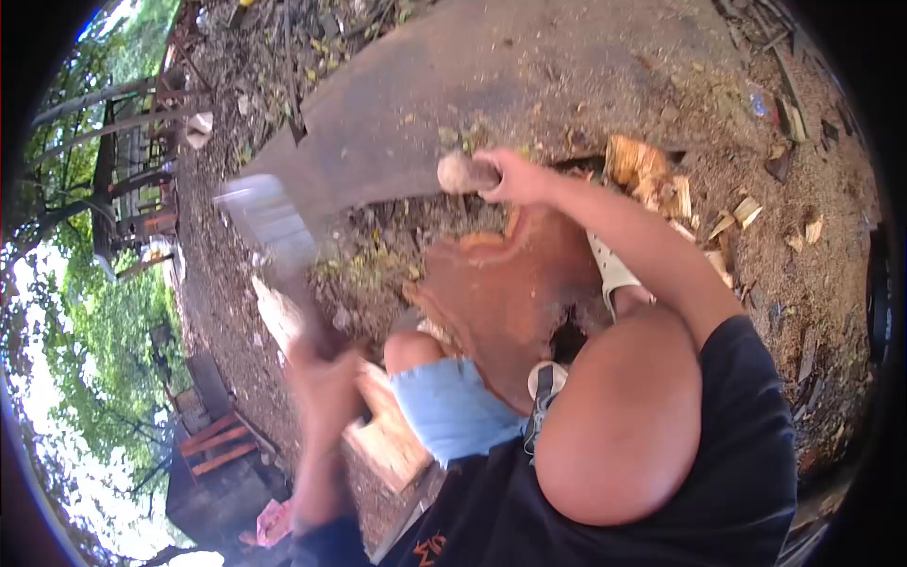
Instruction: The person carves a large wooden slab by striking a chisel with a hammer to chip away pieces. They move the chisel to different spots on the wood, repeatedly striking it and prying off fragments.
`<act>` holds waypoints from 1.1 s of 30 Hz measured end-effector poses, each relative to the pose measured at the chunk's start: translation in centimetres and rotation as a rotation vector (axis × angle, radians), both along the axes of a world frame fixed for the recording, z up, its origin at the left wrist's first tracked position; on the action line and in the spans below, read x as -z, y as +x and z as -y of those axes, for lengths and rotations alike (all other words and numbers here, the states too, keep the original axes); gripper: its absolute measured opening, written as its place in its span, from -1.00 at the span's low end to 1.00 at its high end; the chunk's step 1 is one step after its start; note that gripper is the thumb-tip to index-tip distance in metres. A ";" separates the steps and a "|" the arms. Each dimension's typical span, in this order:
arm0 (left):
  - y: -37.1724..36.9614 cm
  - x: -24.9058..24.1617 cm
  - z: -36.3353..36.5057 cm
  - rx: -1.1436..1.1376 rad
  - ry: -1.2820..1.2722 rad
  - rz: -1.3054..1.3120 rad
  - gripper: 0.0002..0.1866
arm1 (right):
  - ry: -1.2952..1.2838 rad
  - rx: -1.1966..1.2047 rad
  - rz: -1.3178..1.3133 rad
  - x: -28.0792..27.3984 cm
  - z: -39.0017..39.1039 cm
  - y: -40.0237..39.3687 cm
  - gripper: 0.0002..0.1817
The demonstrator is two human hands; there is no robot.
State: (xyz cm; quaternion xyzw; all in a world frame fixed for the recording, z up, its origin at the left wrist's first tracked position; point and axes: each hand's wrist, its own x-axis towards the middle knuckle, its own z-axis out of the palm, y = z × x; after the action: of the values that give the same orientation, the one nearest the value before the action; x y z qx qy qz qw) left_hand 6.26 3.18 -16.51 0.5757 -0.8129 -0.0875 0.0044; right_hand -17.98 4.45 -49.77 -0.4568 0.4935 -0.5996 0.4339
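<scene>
On the left, my left hand (326, 387) is closed around the dark handle of a broad-bladed chopping knife (269, 217). Motion blurs both the hand and the blade, which is raised, pointing up and left. My right hand (515, 178) grips a short round piece of wood (465, 174), its pale rounded end facing left. This wood is just above the edge of a wide reddish-brown tree-stump block (501, 283) between my legs. The blade and the piece of wood are apart.
Split firewood (647, 175) and chips (746, 211) lie right of the block. A pale split log (387, 444) is by my left knee (413, 352). My bare right knee (619, 425) is close below. A grey slab (378, 113) covers ground beyond; trees stand left.
</scene>
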 end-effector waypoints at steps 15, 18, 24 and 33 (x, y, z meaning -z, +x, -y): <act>-1.0 14.1 -5.7 -0.118 0.449 -0.253 -0.87 | 0.091 -0.023 -0.069 -1.0 -0.3 0.3 -0.56; 3.6 13.2 -2.2 -0.184 0.336 -0.354 -0.86 | 0.136 -0.042 -0.186 -2.8 -1.0 -1.0 -0.45; 5.6 14.8 -0.6 -0.706 0.631 -0.731 -0.90 | -0.131 0.140 0.006 -9.0 -2.3 -5.7 -0.27; 7.9 22.8 -5.5 -1.017 1.135 -0.764 -0.88 | -0.112 0.043 -0.426 -13.7 0.0 0.0 -0.45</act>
State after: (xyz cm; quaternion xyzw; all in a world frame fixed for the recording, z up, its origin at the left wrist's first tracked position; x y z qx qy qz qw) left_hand 14.11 8.65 -39.29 0.7167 -0.2313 -0.6574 0.0278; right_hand -17.97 4.40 -36.07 -0.5860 0.5495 -0.5250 0.2811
